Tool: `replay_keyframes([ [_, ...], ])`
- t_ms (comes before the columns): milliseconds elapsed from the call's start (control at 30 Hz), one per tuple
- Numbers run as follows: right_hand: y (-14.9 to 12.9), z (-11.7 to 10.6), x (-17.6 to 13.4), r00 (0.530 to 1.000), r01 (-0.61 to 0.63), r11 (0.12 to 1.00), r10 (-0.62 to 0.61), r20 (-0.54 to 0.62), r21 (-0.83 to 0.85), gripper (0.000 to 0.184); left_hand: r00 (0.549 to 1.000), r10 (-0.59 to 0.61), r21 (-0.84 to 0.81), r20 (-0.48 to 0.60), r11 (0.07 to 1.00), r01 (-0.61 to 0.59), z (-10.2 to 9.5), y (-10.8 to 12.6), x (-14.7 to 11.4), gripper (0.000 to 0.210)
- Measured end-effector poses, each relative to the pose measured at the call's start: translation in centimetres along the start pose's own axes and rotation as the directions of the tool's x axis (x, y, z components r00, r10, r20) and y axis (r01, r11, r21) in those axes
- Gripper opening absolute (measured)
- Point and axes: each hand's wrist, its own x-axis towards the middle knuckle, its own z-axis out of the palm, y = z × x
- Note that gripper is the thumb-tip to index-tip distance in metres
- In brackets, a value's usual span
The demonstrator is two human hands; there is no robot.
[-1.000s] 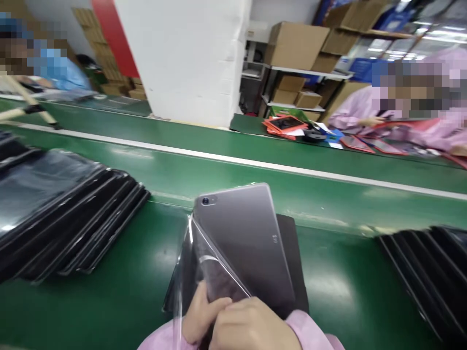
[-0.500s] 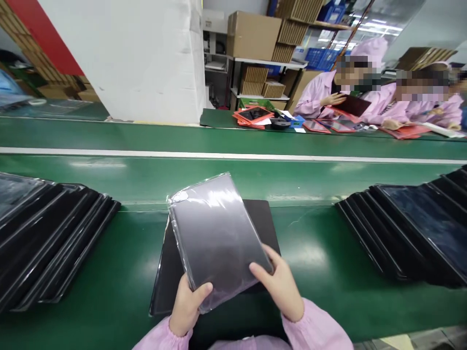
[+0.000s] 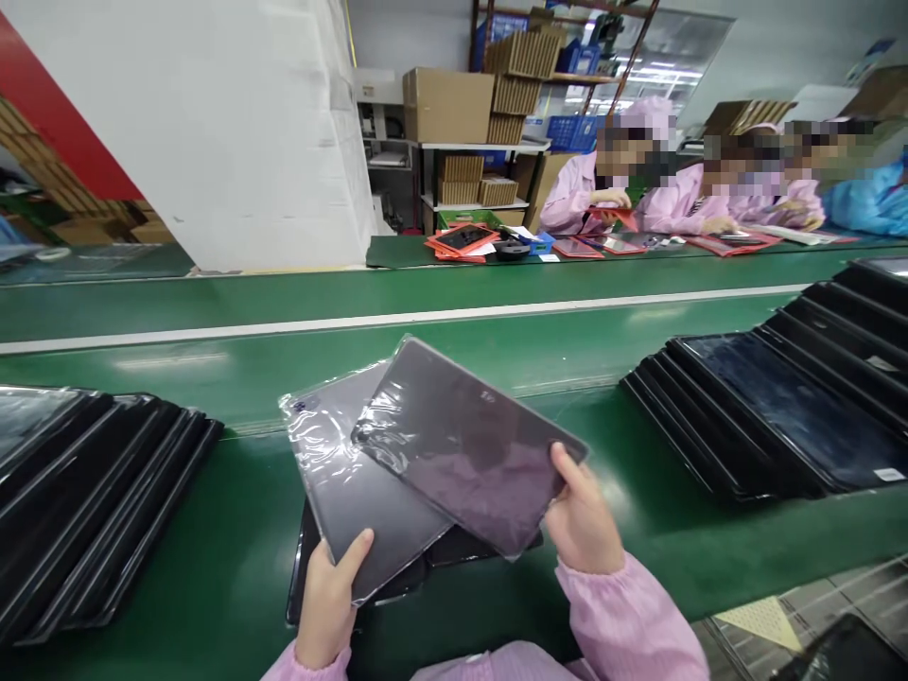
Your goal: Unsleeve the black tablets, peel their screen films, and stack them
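Observation:
My left hand (image 3: 330, 591) grips the lower edge of a grey tablet (image 3: 355, 501) in clear, shiny plastic film, thumb on top. My right hand (image 3: 585, 511) pinches the right end of a second film-wrapped tablet (image 3: 468, 445), its back with a small logo facing up. This second tablet lies across the first and hides its right part. Both are tilted above the green work table (image 3: 205, 558). Beneath them, mostly covered, are dark flat pieces (image 3: 302, 572) on the table.
A fanned row of black film-wrapped tablets (image 3: 106, 501) lies at the left. Another long overlapping row (image 3: 773, 407) stretches along the right. Across the bench, people in pink (image 3: 567, 194) sit beside red sleeves (image 3: 461, 241). A white pillar (image 3: 262, 142) stands behind the bench.
The single tablet held in both hands is now two overlapping ones, one per hand. My right hand has moved right with the upper one. The view has turned right.

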Motion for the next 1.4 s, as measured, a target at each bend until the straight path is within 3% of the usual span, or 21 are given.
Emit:
replay_keyframes([
  [33,-0.7,-0.4,0.0,0.989,0.125,0.992,-0.127,-0.073,-0.031,0.028,0.999,0.027,-0.002,-0.029,1.0,-0.027,-0.5,0.4,0.1,0.052],
  [67,-1.2,-0.8,-0.2,0.95,0.267,0.959,-0.278,-0.142,-0.094,0.024,0.995,0.068,0.0,-0.068,0.998,-0.068,-1.0,0.7,0.3,0.044],
  [133,-2.1,-1.9,-0.9,0.783,0.536,0.781,-0.602,-0.157,-0.321,0.015,0.976,0.162,0.035,-0.146,0.987,-0.159,-2.0,0.9,0.6,0.033],
  [167,-2.4,-2.4,-1.3,0.677,0.646,0.623,-0.735,-0.047,-0.44,0.014,0.961,0.207,0.051,-0.185,0.978,-0.201,-2.3,0.9,0.8,0.03],
  [200,-2.5,-2.8,-1.7,0.575,0.74,0.432,-0.804,0.151,-0.515,0.018,0.945,0.243,0.057,-0.221,0.97,-0.236,-2.5,0.8,0.9,0.03],
  [267,-2.4,-3.1,-2.1,0.366,0.881,0.069,-0.726,0.583,-0.468,0.034,0.925,0.264,0.019,-0.273,0.963,-0.269,-2.3,0.5,1.1,0.033],
  [300,-2.0,-2.9,-2.2,0.269,0.919,-0.052,-0.645,0.715,-0.391,0.041,0.926,0.243,-0.023,-0.29,0.965,-0.26,-2.0,0.4,1.2,0.034],
  [333,-1.4,-2.7,-2.1,0.198,0.934,-0.131,-0.586,0.786,-0.333,0.045,0.928,0.213,-0.07,-0.306,0.967,-0.245,-1.6,0.3,1.2,0.035],
  [400,0.4,-1.9,-1.8,0.147,0.926,-0.215,-0.553,0.82,-0.311,0.052,0.935,0.138,-0.163,-0.326,0.966,-0.199,-0.8,0.2,1.1,0.04],
  [500,3.8,-0.9,-1.6,0.176,0.913,-0.245,-0.486,0.856,-0.326,0.052,0.944,0.059,-0.292,-0.324,0.943,-0.159,-0.3,0.5,1.0,0.044],
  [633,7.4,-0.5,-2.3,0.224,0.929,-0.206,-0.353,0.908,-0.309,0.047,0.951,0.009,-0.386,-0.31,0.913,-0.134,-0.2,0.8,1.0,0.046],
  [733,8.0,-0.3,-2.7,0.238,0.913,-0.25,-0.316,0.919,-0.322,0.044,0.957,-0.029,-0.43,-0.288,0.897,-0.103,-0.3,0.7,1.0,0.047],
  [833,7.0,-0.1,-2.7,0.204,0.921,-0.274,-0.271,0.941,-0.279,0.038,0.977,-0.012,-0.436,-0.215,0.896,-0.085,-0.4,0.5,1.1,0.055],
  [900,5.9,0.0,-2.4,0.183,0.959,-0.183,-0.192,0.964,-0.219,0.028,0.985,-0.023,-0.434,-0.172,0.9,-0.054,-0.6,0.2,1.0,0.062],
  [967,4.6,0.2,-1.8,0.186,0.982,-0.024,-0.099,0.978,-0.189,0.029,0.992,-0.036,-0.425,-0.124,0.905,-0.02,-0.7,-0.2,0.8,0.065],
  [1033,3.5,0.7,-0.9,0.26,0.963,0.096,-0.101,0.96,-0.251,0.024,0.995,0.003,-0.398,-0.099,0.916,-0.042,-0.8,-0.5,0.5,0.062],
  [1133,2.2,2.6,0.5,0.469,0.877,0.253,-0.268,0.841,-0.409,0.015,0.991,0.099,-0.324,-0.086,0.938,-0.122,-0.7,-0.7,0.1,0.055],
  [1200,1.8,4.4,1.1,0.577,0.803,0.398,-0.335,0.745,-0.443,0.012,0.99,0.13,-0.274,-0.05,0.952,-0.139,-0.5,-0.6,-0.2,0.055],
  [1300,1.5,6.9,1.2,0.667,0.704,0.56,-0.311,0.677,-0.437,0.009,0.984,0.178,-0.181,-0.012,0.967,-0.177,-0.3,-0.2,-0.4,0.056],
  [1400,1.5,8.1,1.1,0.724,0.638,0.616,-0.272,0.634,-0.463,0.009,0.975,0.22,-0.109,0.012,0.97,-0.218,-0.2,0.1,-0.6,0.055],
])
